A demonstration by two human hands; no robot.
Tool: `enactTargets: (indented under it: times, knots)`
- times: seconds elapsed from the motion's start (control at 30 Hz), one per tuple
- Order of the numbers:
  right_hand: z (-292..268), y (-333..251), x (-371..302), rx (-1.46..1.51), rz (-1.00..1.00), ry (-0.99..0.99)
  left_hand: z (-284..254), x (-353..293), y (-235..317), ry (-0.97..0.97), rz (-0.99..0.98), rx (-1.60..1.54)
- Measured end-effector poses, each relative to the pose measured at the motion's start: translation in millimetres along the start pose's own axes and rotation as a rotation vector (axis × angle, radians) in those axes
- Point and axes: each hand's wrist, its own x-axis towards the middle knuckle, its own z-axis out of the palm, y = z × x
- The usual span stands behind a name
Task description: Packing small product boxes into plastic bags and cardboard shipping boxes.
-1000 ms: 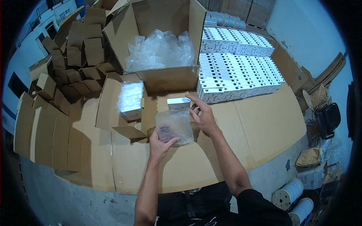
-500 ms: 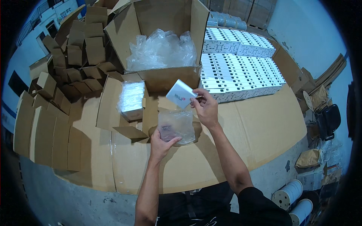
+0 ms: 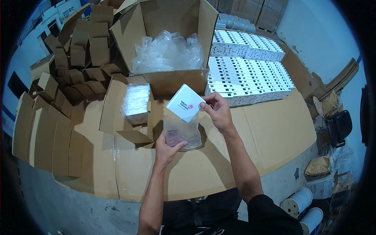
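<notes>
A thin white square box (image 3: 184, 101) with a small printed mark is pinched by its right corner in my right hand (image 3: 220, 112). Its lower corner overlaps the upper edge of a clear plastic bag (image 3: 182, 132); whether it is inside the mouth I cannot tell. My left hand (image 3: 167, 149) grips that bag at its lower left, thumb across the front and fingers behind. Just left of the bag stands an open cardboard carton (image 3: 112, 106), holding a row of plastic-wrapped boxes (image 3: 137, 100) along its left part.
Behind, a large open carton (image 3: 176, 80) is filled with loose clear bags (image 3: 168, 53). Stacked white boxes (image 3: 250, 78) stand at the back right. Several opened empty cartons (image 3: 51, 137) crowd the left side. Cardboard (image 3: 270, 129) covers the table; cable spools (image 3: 297, 201) lie on the floor.
My right hand has moved slightly right and down, turning the white box so its printed face shows squarely. The box now overlaps the bag's upper edge. My left hand has barely moved.
</notes>
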Motion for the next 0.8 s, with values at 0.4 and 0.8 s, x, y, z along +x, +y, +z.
enactTargets:
  times: [0.4, 0.8]
  knots:
    - [-11.2, 8.5, -3.9, -0.012, 0.043, -0.146, 2.5, -2.0, -0.6, -0.003, 0.027, 0.027]
    - [-3.7, 15.3, -7.2, 0.119, 0.156, -0.187, 2.9, -1.4, 1.7, 0.006, 0.023, -0.012]
